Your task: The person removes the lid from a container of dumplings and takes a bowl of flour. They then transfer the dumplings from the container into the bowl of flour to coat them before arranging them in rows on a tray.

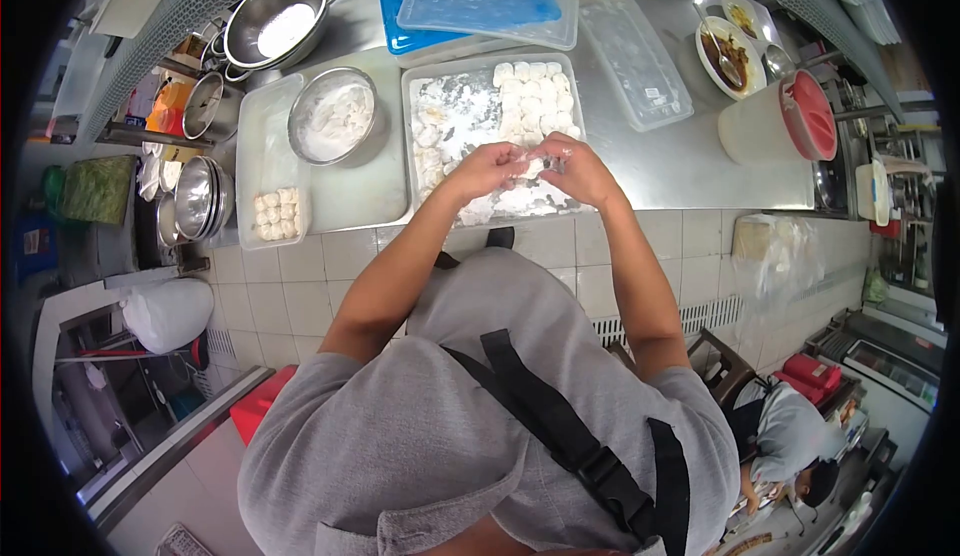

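Note:
Above the near half of a floured plastic tray (408, 106), my left hand (488, 170) and my right hand (578, 168) meet with fingers curled inward. A small white piece of dough (533, 168) is pinched between both sets of fingertips, partly covered by them. Flour dusts my fingers. Just beyond my hands, rows of white dough pieces (532, 96) fill the tray's right side. More floury pieces lie along its left side, and loose flour (465, 106) covers the middle.
Left of the tray are a steel bowl of flour (335, 116) and a plastic container (262, 161) with several dough pieces. Blue and clear lids (480, 1) lie behind. On the right stand a sauce plate (730, 56) and a red-lidded tub (760, 126). A co-worker (790, 436) is at lower right.

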The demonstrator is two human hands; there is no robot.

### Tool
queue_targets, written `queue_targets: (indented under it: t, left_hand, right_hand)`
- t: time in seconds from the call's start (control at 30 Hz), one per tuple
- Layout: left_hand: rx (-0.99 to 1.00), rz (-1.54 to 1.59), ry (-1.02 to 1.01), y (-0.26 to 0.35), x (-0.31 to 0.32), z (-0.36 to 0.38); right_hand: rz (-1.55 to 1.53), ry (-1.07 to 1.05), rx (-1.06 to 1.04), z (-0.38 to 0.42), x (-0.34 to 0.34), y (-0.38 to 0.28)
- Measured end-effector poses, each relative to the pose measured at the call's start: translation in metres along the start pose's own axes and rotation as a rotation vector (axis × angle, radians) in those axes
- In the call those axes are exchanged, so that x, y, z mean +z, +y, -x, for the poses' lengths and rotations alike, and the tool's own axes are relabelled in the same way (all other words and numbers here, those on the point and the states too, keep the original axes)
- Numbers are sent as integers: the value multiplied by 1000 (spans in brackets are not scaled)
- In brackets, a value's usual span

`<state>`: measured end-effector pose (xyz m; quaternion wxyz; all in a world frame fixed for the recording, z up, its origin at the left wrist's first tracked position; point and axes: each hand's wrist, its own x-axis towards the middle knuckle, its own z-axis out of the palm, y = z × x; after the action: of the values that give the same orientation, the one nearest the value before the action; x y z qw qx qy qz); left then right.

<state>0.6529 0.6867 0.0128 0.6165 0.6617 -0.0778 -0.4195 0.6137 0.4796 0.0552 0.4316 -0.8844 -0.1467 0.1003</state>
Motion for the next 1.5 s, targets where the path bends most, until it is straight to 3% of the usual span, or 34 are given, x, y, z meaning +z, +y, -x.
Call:
queue_targets:
  t: [0.1, 0.17, 0.33, 0.37, 0.63, 0.77, 0.83, 1.23, 1.37, 1.5]
  left_hand:
    - [29, 124, 19, -9, 2, 2]
    - [36, 183, 40, -16, 3, -2]
    - [186, 247, 418, -26, 13, -17]
    - [185, 245, 411, -22, 16, -20]
    - [305, -252, 766, -39, 21, -45]
    - [213, -380, 723, -21, 25, -27]
    - [484, -685, 902, -22, 25, -26]
    - [432, -627, 723, -23, 18, -30]
    - [502, -689, 784, -25, 16, -29]
    - [597, -684, 815, 26, 5, 18]
  right_hand:
    - [-30, -23, 10, 0, 1, -2]
    - [51, 129, 38, 4, 4, 3]
    - [293, 243, 201, 11, 13, 16]
    - [318, 244, 214, 11, 14, 16]
    - [366, 325, 204, 4, 33, 11]
    - [390, 373, 192, 1, 39, 11]
    - [392, 386, 198, 0, 41, 11]
    - [472, 484, 168, -7, 48, 15]
    - [469, 521, 187, -3, 46, 9]
    - [418, 627, 164, -1, 48, 8]
